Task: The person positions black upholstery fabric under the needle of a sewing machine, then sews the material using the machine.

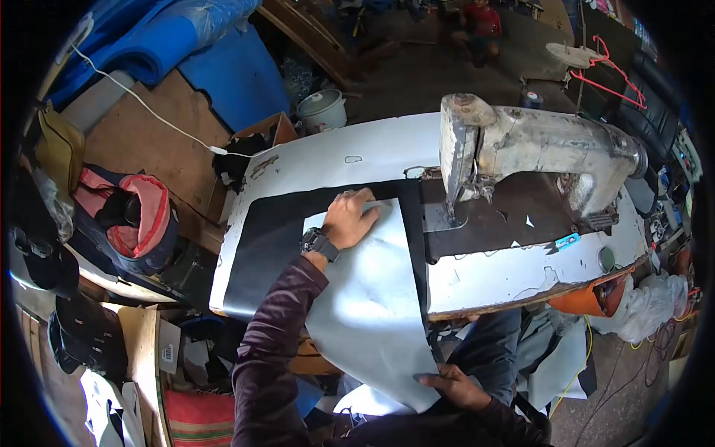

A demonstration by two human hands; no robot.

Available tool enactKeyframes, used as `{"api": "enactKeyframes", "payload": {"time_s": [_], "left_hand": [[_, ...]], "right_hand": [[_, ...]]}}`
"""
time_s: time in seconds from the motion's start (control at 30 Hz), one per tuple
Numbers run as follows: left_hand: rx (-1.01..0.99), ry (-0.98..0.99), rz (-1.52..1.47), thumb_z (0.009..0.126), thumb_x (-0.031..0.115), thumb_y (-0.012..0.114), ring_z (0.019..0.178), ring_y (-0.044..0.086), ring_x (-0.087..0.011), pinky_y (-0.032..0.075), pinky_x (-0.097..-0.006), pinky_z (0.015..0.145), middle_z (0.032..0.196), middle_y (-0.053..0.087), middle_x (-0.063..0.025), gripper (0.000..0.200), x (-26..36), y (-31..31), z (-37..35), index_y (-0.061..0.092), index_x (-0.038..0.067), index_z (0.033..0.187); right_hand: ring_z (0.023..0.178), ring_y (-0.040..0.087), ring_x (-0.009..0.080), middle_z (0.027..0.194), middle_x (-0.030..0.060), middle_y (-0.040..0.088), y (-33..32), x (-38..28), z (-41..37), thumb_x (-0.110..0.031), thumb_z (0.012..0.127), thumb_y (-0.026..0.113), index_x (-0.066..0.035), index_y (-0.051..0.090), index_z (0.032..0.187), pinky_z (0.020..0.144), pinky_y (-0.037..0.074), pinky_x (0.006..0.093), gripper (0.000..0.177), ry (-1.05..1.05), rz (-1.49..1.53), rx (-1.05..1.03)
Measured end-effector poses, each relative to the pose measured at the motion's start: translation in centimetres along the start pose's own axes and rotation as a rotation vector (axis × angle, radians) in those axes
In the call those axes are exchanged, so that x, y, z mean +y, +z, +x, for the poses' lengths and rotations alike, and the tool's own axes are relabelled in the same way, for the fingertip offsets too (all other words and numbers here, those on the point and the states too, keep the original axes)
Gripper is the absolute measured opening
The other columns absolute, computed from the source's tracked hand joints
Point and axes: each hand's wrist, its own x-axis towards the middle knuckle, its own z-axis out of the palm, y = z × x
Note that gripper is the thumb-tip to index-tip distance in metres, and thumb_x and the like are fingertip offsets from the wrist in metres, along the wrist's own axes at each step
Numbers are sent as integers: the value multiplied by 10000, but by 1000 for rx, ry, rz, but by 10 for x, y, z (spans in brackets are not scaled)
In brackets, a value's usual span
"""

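Note:
A pale grey sheet, smooth like vinyl or leather, runs from the sewing table down over its front edge towards my lap. My left hand, with a black watch at its wrist, lies on the sheet's far end, thumb apart from the fingers. At the sheet's lower corner, my right hand pinches the edge between thumb and fingers. Beneath the sheet spreads a black sheet on the white tabletop. To the right of my left hand stands a worn sewing machine, its needle area beside the black sheet.
Blue-handled thread snips and a small round tin lie on the table's right side. An open bag with pink lining stands left. Beyond the table are a white lidded pot and a seated person. Scraps lie below right.

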Motion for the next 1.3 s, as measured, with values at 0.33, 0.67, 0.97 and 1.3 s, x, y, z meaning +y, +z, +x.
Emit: {"api": "enactKeyframes", "payload": {"time_s": [0.33, 0.67, 0.97, 1.3], "left_hand": [[75, 12, -18, 961, 284, 710, 1023, 722, -427, 548, -512, 968, 1037, 774, -211, 289, 6, 3, -5, 697, 34, 1106], [48, -40, -63, 973, 340, 727, 1011, 731, -441, 570, -516, 912, 1004, 762, -233, 319, 5, 1, -4, 730, 41, 1082], [53, -34, -63, 979, 316, 747, 962, 738, -429, 572, -486, 870, 1003, 765, -214, 294, 1, 0, -3, 729, 44, 1090], [7, -48, -127, 991, 288, 734, 936, 732, -424, 570, -498, 848, 942, 755, -226, 265, 2, -8, 3, 739, 37, 1077]], "right_hand": [[871, 723, 235, 994, 133, 769, 37, -153, -106, -152, 1016, 700, 1, 734, 983, 790, 574, 376, 161, -943, -534, 642], [793, 679, 198, 969, 74, 746, 63, -179, -159, -160, 979, 684, -49, 699, 956, 768, 556, 324, 114, -1559, -1024, 439], [1016, 723, 331, 1035, 144, 739, 42, -116, -70, -85, 894, 792, -15, 745, 1097, 885, 579, 398, 220, -1133, -908, 561], [1040, 687, 118, 1141, 45, 789, -4, 35, 63, -131, 1040, 720, 24, 748, 1257, 923, 544, 311, 269, -219, -223, 9]]}}
